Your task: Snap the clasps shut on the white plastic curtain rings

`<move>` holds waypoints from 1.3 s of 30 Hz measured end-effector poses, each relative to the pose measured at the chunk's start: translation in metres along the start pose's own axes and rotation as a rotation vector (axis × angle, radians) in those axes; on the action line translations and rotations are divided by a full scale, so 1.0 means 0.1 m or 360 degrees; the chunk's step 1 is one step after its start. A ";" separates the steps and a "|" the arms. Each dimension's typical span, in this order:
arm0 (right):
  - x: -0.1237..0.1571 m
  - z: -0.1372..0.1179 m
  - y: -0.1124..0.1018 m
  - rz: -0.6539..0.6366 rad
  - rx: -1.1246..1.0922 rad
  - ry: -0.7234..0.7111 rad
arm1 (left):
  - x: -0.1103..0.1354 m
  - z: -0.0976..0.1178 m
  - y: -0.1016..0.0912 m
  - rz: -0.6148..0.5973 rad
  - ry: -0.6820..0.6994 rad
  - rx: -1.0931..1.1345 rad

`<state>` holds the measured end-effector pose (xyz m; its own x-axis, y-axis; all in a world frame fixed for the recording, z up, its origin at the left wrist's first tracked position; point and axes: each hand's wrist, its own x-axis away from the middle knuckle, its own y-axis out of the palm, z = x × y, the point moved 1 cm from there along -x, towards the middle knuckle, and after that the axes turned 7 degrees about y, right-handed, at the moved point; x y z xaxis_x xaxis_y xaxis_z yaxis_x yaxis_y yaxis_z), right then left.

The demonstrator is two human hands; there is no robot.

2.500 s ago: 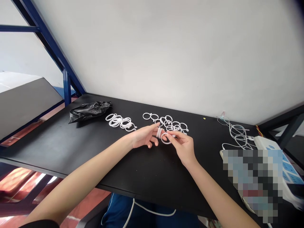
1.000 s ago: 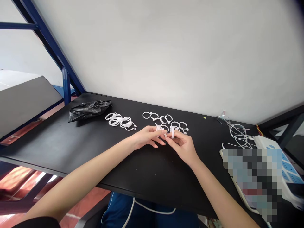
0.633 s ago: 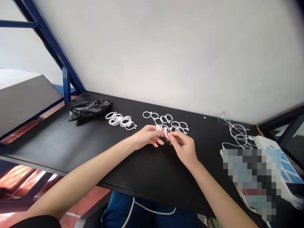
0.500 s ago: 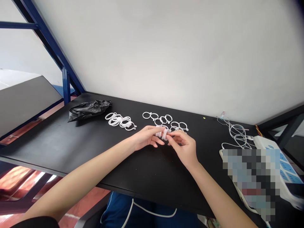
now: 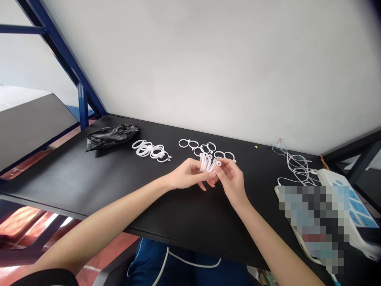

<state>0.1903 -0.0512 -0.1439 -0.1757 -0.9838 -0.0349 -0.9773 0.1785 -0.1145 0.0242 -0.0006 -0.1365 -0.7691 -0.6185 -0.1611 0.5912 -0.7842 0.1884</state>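
Several white rings with small eyelets point(image 5: 205, 163), like curtain rings, are bunched between my two hands above the black table. My left hand point(image 5: 187, 174) is closed round the bunch from the left, its thumb across the front. From the right, my right hand point(image 5: 230, 174) pinches a ring at the bunch's right end by its eyelet point(image 5: 218, 163). Just behind my hands lie several loose white rings point(image 5: 193, 144) on the table, some partly hidden by my fingers. Further left sits an overlapping pile of the same rings point(image 5: 145, 150).
A crumpled black plastic bag point(image 5: 111, 137) lies at the back left of the black table point(image 5: 119, 174). To the right are a white cable point(image 5: 297, 169), a power strip point(image 5: 357, 210) and a blurred-out phone-like object point(image 5: 312, 226). A white wall point(image 5: 223, 71) rises behind.
The held rings have turned, so their eyelets now point up. My left thumb has come down across their front, and my right hand has shifted to grip the end ring.
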 end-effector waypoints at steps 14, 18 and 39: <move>0.09 -0.13 0.06 -0.0745 -0.0121 0.0368 | 0.06 -0.02 0.15 -0.0505 -0.0279 -0.0013; 0.10 -0.14 0.08 -0.0755 -0.0114 0.0344 | 0.04 0.03 0.10 -0.0604 -0.0459 0.0134; 0.12 -0.02 0.10 -0.0315 -0.0112 0.0370 | 0.04 -0.06 0.04 -0.0475 -0.0468 0.0369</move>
<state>0.1785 -0.0609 -0.1433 0.0044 -0.9777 0.2101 -0.9996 -0.0103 -0.0269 0.0247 -0.0061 -0.1422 -0.9529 -0.3013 0.0337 0.2898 -0.8730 0.3922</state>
